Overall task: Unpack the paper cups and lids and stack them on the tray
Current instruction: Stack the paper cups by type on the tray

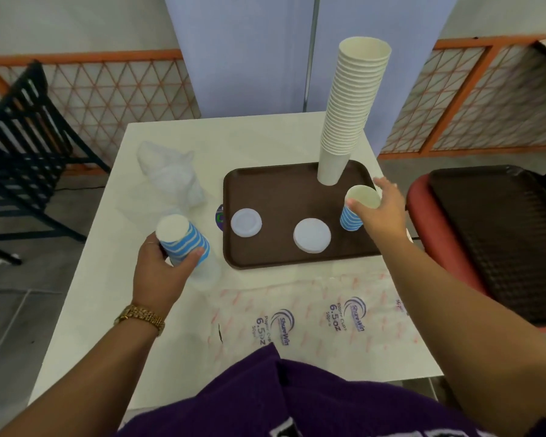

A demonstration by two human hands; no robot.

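Two wrapper (312, 313) prints, seemingly "ShureWin 6.5oz".

My arms are bare to the lower edge of the frame. A gold link watch (140, 314) circles my left wrist, lower left. My dark purple top (265, 395) with white lettering fills the bottom centre.

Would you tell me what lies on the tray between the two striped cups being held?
Two white lids lie flat on the brown tray, side by side and apart, in the head view.
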